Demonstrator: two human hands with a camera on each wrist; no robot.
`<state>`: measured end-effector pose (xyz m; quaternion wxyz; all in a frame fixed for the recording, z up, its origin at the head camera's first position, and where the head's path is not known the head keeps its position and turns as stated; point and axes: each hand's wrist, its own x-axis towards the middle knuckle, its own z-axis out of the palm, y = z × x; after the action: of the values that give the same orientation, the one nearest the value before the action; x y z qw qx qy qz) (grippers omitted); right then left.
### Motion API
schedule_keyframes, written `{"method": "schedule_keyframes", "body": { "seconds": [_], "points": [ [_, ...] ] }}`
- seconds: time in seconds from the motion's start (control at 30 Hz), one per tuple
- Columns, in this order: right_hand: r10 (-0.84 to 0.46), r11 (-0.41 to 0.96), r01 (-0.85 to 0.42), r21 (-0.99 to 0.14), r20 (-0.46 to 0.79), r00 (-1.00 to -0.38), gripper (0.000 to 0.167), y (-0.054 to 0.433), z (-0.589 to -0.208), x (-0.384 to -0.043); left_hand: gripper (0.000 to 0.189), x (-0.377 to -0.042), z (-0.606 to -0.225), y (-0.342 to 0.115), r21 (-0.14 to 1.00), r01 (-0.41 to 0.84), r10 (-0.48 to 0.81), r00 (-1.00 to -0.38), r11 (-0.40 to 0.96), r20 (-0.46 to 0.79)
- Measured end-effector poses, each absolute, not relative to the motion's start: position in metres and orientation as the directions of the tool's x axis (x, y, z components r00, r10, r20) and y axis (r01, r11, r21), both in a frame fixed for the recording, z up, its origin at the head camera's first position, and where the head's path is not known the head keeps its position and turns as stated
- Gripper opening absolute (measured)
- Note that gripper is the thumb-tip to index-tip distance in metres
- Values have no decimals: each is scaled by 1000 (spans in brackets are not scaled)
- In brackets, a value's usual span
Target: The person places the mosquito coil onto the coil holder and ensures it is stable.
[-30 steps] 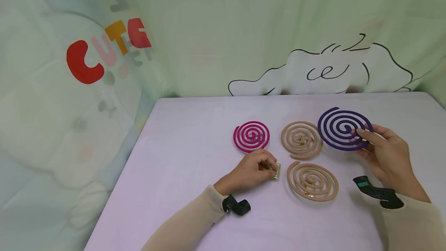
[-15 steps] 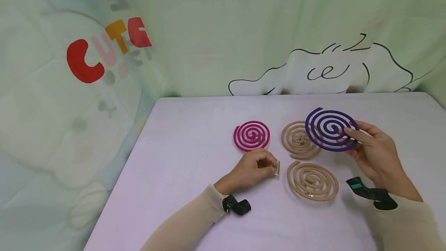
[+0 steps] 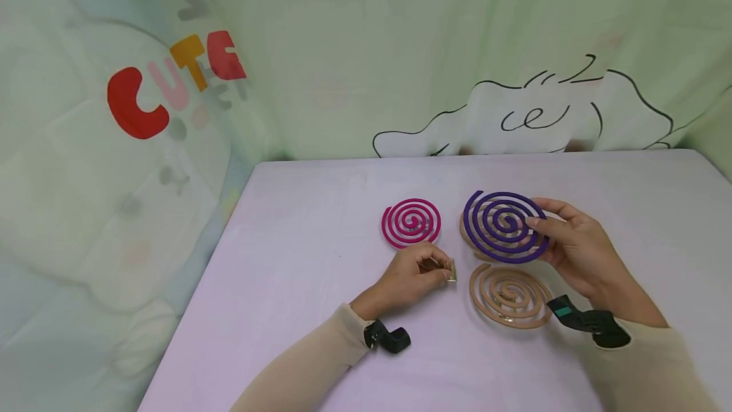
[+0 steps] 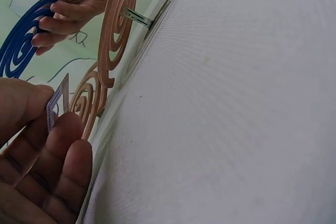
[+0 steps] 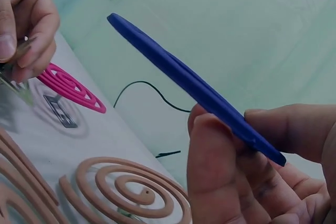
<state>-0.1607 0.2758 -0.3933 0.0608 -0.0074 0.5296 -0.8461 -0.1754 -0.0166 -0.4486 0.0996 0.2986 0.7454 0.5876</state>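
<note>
My right hand pinches a purple mosquito coil at its edge, thumb on one face and fingers on the other. In the head view this coil overlaps the rear tan coil, covering most of it. My left hand pinches a small metal coil stand between thumb and fingers, just left of the tan coils. A front tan coil sits raised on a metal stand. Behind my left hand, a pink coil is raised on its own stand.
Everything stands on a white-covered table. A green printed curtain hangs behind its far edge, and a printed sheet hangs along the left. Black wrist devices sit on both sleeves.
My right hand has carried the purple coil leftward, from right of the rear tan coil to overlapping it in the head view. My left hand stays nearly in place, the stand slightly turned.
</note>
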Motion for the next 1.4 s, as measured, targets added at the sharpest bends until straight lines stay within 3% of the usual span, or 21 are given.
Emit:
{"method": "schedule_keyframes", "body": {
  "seconds": [0.53,0.77,1.13,1.4],
  "points": [
    [-228,-244,171,-955,-115,-967,32,248,-386,-156,7,-177,-450,-16,913,402,519,-796,69,312],
    [-292,-199,195,-960,-132,-947,32,235,-386,-155,16,-177,-452,-16,899,438,536,-766,29,356],
    [-355,-166,221,-961,-151,-923,35,225,-387,-152,2,-175,-447,-15,874,477,476,-792,92,382],
    [-346,-113,234,-966,-182,-920,37,217,-388,-151,12,-176,-447,-17,842,522,476,-780,138,406]
  ]
}}
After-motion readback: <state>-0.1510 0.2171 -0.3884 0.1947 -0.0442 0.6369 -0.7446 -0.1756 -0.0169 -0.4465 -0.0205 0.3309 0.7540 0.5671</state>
